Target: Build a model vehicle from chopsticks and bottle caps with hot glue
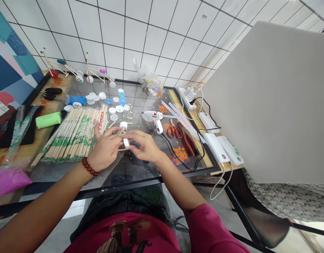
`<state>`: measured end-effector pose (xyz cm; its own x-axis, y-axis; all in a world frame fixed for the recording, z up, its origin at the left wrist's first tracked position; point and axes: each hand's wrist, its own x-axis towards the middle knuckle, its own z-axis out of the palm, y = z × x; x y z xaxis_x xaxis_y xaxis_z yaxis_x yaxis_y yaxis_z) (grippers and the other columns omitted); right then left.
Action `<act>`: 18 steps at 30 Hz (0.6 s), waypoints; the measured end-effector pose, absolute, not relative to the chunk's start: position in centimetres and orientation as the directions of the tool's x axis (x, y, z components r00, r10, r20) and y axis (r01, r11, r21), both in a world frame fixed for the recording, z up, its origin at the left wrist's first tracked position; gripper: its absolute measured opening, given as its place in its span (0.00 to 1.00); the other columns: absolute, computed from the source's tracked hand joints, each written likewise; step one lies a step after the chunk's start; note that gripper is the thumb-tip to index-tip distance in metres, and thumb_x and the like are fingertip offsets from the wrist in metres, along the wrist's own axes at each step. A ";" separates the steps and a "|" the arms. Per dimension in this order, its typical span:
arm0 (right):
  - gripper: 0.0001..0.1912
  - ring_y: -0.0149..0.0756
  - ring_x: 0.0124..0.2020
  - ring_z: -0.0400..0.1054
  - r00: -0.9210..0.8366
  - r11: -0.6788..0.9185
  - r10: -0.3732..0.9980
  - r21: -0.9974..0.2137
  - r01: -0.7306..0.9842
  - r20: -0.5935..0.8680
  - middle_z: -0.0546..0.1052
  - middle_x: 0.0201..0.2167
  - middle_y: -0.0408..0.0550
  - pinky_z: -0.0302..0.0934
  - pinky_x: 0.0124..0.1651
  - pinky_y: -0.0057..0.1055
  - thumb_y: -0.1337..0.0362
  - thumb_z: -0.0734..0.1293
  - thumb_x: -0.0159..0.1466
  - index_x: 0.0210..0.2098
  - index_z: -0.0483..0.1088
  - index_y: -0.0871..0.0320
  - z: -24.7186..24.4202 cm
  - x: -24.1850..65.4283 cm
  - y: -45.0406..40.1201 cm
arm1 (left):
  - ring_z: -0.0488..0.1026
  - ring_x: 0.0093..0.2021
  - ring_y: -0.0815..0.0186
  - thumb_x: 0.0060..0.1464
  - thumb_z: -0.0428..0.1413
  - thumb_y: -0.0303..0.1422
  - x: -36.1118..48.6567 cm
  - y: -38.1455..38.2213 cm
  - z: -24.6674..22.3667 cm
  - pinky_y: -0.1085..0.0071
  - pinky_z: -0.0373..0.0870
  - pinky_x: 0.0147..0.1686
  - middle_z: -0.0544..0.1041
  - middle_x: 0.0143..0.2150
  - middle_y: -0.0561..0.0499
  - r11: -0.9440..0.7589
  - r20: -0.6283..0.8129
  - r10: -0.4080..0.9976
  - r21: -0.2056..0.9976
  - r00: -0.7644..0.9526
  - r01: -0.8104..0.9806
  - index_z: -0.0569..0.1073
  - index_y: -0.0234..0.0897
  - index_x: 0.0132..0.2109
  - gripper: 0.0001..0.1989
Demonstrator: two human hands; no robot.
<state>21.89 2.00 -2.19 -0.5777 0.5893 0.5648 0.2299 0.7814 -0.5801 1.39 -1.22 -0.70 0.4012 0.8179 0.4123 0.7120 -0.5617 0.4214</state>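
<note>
A white bottle cap (126, 142) is pinched on its edge between the thumb and fingers of my right hand (143, 146). My left hand (105, 149) meets it from the other side, fingers bent and closed close to the cap; what they grip is hidden. A short piece of wooden stick (122, 150) shows just below the cap, between the hands. Just beyond my fingertips is another white cap (123, 125) on the glass tabletop. To the left of my left hand lie packs of wrapped disposable chopsticks (72, 135).
White and blue caps (121, 99) lie behind my hands. A glue gun (155, 117), glue sticks (181, 117), red-handled scissors (174, 131) and pliers (188, 144) are on the right, with cables. Green clay (48, 120) is left. Stick models (96, 72) stand by the wall.
</note>
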 end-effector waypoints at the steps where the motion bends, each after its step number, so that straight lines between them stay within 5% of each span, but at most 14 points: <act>1: 0.14 0.42 0.53 0.74 -0.577 0.779 0.591 -0.583 0.229 0.564 0.79 0.50 0.55 0.69 0.59 0.40 0.65 0.66 0.68 0.54 0.72 0.57 -2.1 21.9 2.0 | 0.73 0.62 0.50 0.62 0.45 0.26 1.4 -1.2 -0.7 0.30 0.30 0.69 0.81 0.32 0.52 -0.562 0.408 0.818 0.424 0.405 0.710 0.69 0.41 0.30 0.14; 7: 0.13 0.41 0.51 0.75 -0.550 0.755 0.626 -0.606 0.251 0.553 0.80 0.48 0.54 0.71 0.57 0.40 0.64 0.68 0.67 0.52 0.73 0.55 -1.9 22.0 1.9 | 0.73 0.62 0.51 0.63 0.50 0.30 1.5 -1.3 -0.9 0.32 0.28 0.70 0.84 0.38 0.51 -0.523 0.431 0.836 0.438 0.340 0.731 0.74 0.44 0.36 0.10; 18: 0.14 0.40 0.52 0.75 -0.563 0.791 0.584 -0.566 0.234 0.585 0.79 0.49 0.55 0.70 0.58 0.38 0.66 0.68 0.67 0.52 0.73 0.59 -2.3 21.9 1.9 | 0.74 0.61 0.52 0.62 0.50 0.27 1.3 -1.2 -0.9 0.33 0.27 0.71 0.83 0.33 0.54 -0.549 0.471 0.813 0.425 0.342 0.720 0.75 0.45 0.34 0.13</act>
